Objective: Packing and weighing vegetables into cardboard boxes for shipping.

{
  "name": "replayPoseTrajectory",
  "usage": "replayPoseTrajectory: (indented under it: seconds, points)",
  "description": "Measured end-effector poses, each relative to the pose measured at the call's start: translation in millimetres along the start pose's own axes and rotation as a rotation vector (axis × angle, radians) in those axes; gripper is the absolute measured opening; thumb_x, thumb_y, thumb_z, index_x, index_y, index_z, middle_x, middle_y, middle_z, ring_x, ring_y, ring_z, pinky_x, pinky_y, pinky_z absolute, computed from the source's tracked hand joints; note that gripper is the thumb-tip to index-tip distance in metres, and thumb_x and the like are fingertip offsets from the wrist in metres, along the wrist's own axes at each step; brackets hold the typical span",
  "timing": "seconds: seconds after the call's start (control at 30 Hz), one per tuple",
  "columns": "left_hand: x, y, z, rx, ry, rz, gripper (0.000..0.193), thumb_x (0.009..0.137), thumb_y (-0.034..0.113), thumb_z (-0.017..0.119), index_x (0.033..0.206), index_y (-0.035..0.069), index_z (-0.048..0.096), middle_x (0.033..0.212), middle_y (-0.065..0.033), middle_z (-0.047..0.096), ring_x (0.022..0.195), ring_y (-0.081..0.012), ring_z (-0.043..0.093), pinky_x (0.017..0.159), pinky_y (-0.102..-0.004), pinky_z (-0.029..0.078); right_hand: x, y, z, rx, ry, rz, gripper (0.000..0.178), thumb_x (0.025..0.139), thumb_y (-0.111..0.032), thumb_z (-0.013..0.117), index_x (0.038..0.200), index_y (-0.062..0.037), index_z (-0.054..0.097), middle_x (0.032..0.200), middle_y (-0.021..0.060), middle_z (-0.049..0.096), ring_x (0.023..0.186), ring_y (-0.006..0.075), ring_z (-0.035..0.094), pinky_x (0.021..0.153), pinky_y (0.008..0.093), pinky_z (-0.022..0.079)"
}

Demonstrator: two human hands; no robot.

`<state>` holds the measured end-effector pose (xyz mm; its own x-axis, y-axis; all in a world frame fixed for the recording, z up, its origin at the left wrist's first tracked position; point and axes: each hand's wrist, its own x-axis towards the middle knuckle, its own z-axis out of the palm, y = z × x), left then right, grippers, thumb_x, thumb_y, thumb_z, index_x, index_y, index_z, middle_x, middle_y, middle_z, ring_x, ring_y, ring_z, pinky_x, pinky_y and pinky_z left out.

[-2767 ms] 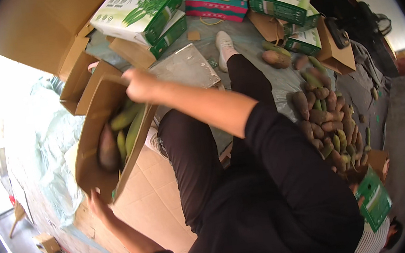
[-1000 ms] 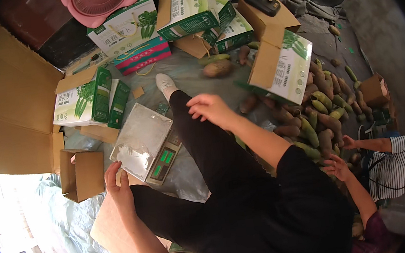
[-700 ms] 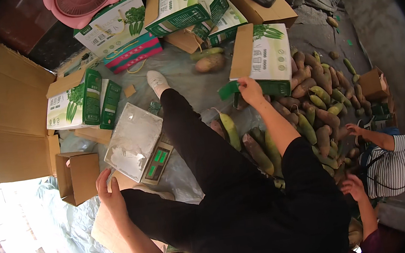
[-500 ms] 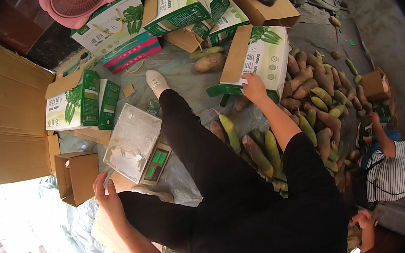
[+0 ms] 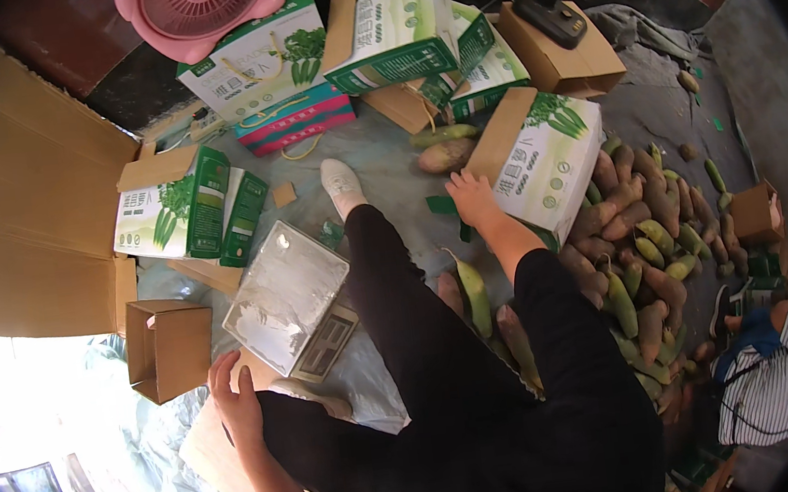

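My right hand [image 5: 474, 196] reaches to the open left end of a white and green carton [image 5: 547, 156] that lies tilted beside the radish pile. Its fingers are stretched and apart, close to the lower end of the carton's brown flap [image 5: 501, 135] and a green flap; whether they touch the flaps is hard to tell. My left hand [image 5: 236, 395] holds nothing and hovers by my bent knee, fingers loosely spread. Between my legs and the small brown box [image 5: 170, 347] sits a flat metal scale [image 5: 285, 297]. Long green and brownish radishes [image 5: 638, 208] are heaped right of the carton.
Further printed cartons stand at the left [image 5: 161, 209] and back [image 5: 388, 23], near a pink fan [image 5: 203, 0]. A brown box [image 5: 566, 47] carries a dark stand. At far right a person in a striped shirt [image 5: 769, 383] bends low. Plastic sheeting [image 5: 307, 168] covers the floor.
My right hand has shifted left, from the carton's lower edge to its open end. The view has swung, so the scene sits further right and lower. The scale's green display now looks dark.
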<state>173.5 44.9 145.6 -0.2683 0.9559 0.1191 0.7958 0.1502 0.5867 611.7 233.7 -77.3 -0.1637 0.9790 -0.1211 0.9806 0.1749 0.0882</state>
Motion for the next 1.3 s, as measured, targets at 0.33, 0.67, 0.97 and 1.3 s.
replayPoseTrajectory:
  seconds: [0.33, 0.67, 0.97, 1.3]
  points:
    - [1.8, 3.8, 0.1, -0.02, -0.042, -0.041, 0.025, 0.077, 0.003, 0.057, 0.101, 0.002, 0.062, 0.109, -0.0127, 0.059, 0.108, -0.0294, 0.053, 0.095, -0.0363, 0.039, -9.1, -14.9, -3.9, -0.3, -0.301, -0.119, 0.032, 0.084, -0.028, 0.052, 0.114, -0.0172, 0.06, 0.113, -0.0005, 0.053, 0.112, 0.0205, 0.042, 0.096, 0.0535, 0.028]
    - [1.7, 4.0, 2.6, -0.082, -0.048, -0.004, 0.024, 0.078, 0.002, 0.055, 0.101, 0.001, 0.061, 0.105, -0.0126, 0.06, 0.102, -0.0287, 0.055, 0.091, -0.0358, 0.041, -106.3, 26.8, -28.0, -0.22, -0.327, 0.086, 0.02, 0.082, -0.021, 0.054, 0.096, -0.0183, 0.067, 0.09, 0.0022, 0.063, 0.095, 0.0205, 0.055, 0.083, 0.0458, 0.036]
    - [-9.8, 4.4, -4.0, -0.06, -0.004, 0.037, 0.024, 0.079, 0.003, 0.055, 0.102, 0.002, 0.061, 0.105, -0.0125, 0.06, 0.102, -0.0294, 0.055, 0.091, -0.0359, 0.041, -207.6, 96.4, -43.1, -0.258, 0.057, 0.501, 0.042, 0.081, -0.012, 0.05, 0.123, -0.0164, 0.046, 0.123, 0.0048, 0.048, 0.11, 0.023, 0.047, 0.082, 0.0435, 0.039]
    - [-20.6, -5.4, -10.3, -0.086, 0.062, 0.064, 0.022, 0.08, 0.004, 0.056, 0.102, 0.002, 0.061, 0.104, -0.0134, 0.059, 0.101, -0.0308, 0.055, 0.088, -0.0361, 0.042, -205.8, 183.4, -135.3, -0.252, 0.34, 0.758, 0.036, 0.082, -0.009, 0.046, 0.117, -0.0155, 0.055, 0.107, 0.0059, 0.06, 0.1, 0.0272, 0.056, 0.077, 0.0445, 0.046]
